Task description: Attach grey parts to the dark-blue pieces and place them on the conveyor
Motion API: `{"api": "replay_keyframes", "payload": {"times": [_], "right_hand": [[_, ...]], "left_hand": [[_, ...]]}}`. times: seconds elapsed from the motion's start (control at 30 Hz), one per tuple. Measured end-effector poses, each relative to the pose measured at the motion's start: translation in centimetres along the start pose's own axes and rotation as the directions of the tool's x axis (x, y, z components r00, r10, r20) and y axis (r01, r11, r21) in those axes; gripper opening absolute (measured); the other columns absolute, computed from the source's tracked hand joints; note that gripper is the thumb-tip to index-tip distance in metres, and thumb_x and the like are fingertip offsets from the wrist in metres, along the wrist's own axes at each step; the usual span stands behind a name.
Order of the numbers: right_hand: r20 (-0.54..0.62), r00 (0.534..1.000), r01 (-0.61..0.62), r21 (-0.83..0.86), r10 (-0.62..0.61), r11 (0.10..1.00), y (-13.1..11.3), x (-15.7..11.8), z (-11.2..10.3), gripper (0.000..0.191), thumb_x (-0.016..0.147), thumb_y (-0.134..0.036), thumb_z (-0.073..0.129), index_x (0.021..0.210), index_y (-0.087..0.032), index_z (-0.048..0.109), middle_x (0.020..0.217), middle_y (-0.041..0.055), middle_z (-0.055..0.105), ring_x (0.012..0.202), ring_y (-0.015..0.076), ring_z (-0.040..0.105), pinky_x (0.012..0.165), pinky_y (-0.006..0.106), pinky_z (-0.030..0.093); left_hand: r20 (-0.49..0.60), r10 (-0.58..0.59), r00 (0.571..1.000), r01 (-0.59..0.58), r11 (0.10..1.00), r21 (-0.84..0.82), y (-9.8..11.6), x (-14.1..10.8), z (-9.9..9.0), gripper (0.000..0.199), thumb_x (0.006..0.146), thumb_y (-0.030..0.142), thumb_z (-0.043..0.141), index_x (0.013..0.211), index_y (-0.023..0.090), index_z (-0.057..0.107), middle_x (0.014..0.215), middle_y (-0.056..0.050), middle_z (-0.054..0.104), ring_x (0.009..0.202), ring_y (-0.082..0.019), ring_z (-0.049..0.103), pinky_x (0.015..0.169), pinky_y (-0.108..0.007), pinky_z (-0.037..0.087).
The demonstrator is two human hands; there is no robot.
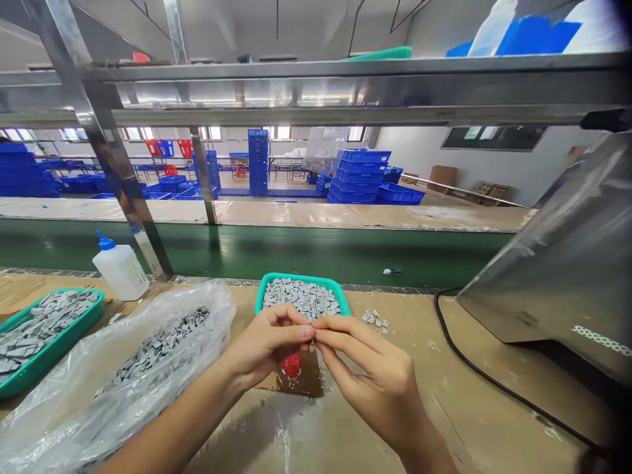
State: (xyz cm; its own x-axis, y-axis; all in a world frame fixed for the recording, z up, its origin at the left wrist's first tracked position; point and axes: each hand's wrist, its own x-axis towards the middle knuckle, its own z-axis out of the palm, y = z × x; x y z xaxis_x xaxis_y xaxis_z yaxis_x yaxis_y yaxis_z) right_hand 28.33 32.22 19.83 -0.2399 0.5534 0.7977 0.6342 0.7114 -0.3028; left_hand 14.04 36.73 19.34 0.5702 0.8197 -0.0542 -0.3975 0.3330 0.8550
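Note:
My left hand (269, 342) and my right hand (372, 368) meet at the fingertips in the middle of the head view. Both are closed in a pinch, and whatever lies between the fingertips is too small and covered to make out. Just beyond them stands a green basket (344, 304) filled with small grey plastic pieces (301, 295). Under my hands a red round object (291, 365) sits on a wet brown square (301, 388). Several loose grey pieces (376, 318) lie to the right of the basket.
At left are an open clear plastic bag (207, 349) of darker grey pieces, another green basket (54, 362) and a white bottle (121, 266) with a blue cap. A green conveyor belt (306, 250) runs behind. A black cable (474, 365) and metal housing (557, 263) stand right.

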Motion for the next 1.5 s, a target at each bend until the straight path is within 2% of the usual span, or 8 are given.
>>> {"api": "replay_keyframes", "payload": {"times": [0.2,0.3,0.4,0.53,0.77,1.13,1.33,1.5], "right_hand": [[0.132,0.971,-0.206,0.047,0.198,0.977,2.4,-2.0,0.4,0.014,0.080,-0.013,0.047,0.079,-0.019,0.060,0.080,0.0040,0.061,0.074,0.0145,0.058,0.067,0.026,0.048],[0.285,0.882,-0.400,0.033,0.375,0.916,4.4,-4.2,1.1,0.014,0.079,-0.014,0.046,0.078,-0.019,0.059,0.079,0.0032,0.061,0.066,0.0133,0.056,0.059,0.024,0.047],[0.371,0.816,-0.473,-0.015,0.444,0.881,5.9,-6.0,2.1,0.014,0.077,-0.012,0.046,0.077,-0.018,0.059,0.080,0.0038,0.062,0.066,0.0139,0.056,0.057,0.024,0.046],[0.413,0.813,-0.437,-0.034,0.411,0.899,7.0,-7.7,3.1,0.017,0.076,-0.009,0.043,0.074,-0.017,0.059,0.077,0.0043,0.062,0.070,0.0158,0.057,0.061,0.027,0.047],[0.367,0.868,-0.353,-0.018,0.335,0.935,7.5,-9.7,3.6,0.020,0.080,-0.009,0.041,0.074,-0.018,0.059,0.075,0.0052,0.061,0.073,0.0174,0.057,0.064,0.030,0.048],[0.340,0.916,-0.230,0.008,0.214,0.973,7.4,-10.4,4.1,0.021,0.081,-0.006,0.041,0.076,-0.016,0.059,0.073,0.0060,0.059,0.071,0.0174,0.054,0.061,0.032,0.048],[0.341,0.915,-0.234,0.018,0.214,0.972,7.5,-10.9,4.2,0.022,0.082,-0.006,0.040,0.077,-0.016,0.059,0.074,0.0059,0.058,0.070,0.0172,0.052,0.061,0.032,0.048],[0.329,0.916,-0.257,0.040,0.230,0.966,7.2,-11.2,4.0,0.024,0.082,-0.004,0.039,0.076,-0.016,0.059,0.075,0.0057,0.057,0.072,0.0172,0.051,0.062,0.031,0.048]], "left_hand": [[-0.112,0.043,0.993,0.013,0.891,0.454,-0.7,-2.1,-3.8,0.027,0.078,0.031,0.049,0.103,0.021,0.050,0.085,0.000,0.053,0.081,-0.012,0.055,0.080,-0.029,0.044],[-0.154,0.295,0.943,0.028,0.391,0.920,-0.2,-3.8,-8.6,0.032,0.081,0.036,0.043,0.110,0.022,0.046,0.104,-0.006,0.051,0.098,-0.020,0.050,0.088,-0.037,0.040],[-0.021,0.446,0.895,0.108,-0.171,0.979,0.6,-5.0,-13.9,0.035,0.082,0.034,0.039,0.113,0.020,0.047,0.115,-0.010,0.046,0.109,-0.025,0.042,0.095,-0.043,0.032],[-0.050,0.449,0.892,0.280,-0.462,0.842,0.7,-5.4,-18.7,0.034,0.083,0.035,0.036,0.110,0.020,0.052,0.114,-0.010,0.046,0.103,-0.028,0.045,0.091,-0.043,0.036],[-0.112,0.440,0.891,0.368,-0.555,0.746,-0.5,-5.0,-18.8,0.038,0.085,0.032,0.027,0.114,0.018,0.048,0.115,-0.011,0.044,0.101,-0.029,0.045,0.082,-0.040,0.041],[-0.188,0.421,0.887,0.389,-0.464,0.796,-0.1,-5.0,-18.4,0.040,0.084,0.033,0.028,0.116,0.017,0.045,0.117,-0.012,0.043,0.103,-0.028,0.045,0.085,-0.040,0.039],[-0.234,0.313,0.920,0.383,-0.605,0.698,2.5,-4.2,-13.2,0.046,0.080,0.043,0.034,0.116,0.019,0.049,0.112,-0.014,0.052,0.105,-0.035,0.046,0.081,-0.046,0.039],[-0.073,0.147,0.986,0.139,-0.510,0.849,7.4,1.2,-6.1,0.048,0.081,0.045,0.033,0.120,0.020,0.045,0.107,-0.009,0.057,0.097,-0.026,0.053,0.081,-0.038,0.041]]}}
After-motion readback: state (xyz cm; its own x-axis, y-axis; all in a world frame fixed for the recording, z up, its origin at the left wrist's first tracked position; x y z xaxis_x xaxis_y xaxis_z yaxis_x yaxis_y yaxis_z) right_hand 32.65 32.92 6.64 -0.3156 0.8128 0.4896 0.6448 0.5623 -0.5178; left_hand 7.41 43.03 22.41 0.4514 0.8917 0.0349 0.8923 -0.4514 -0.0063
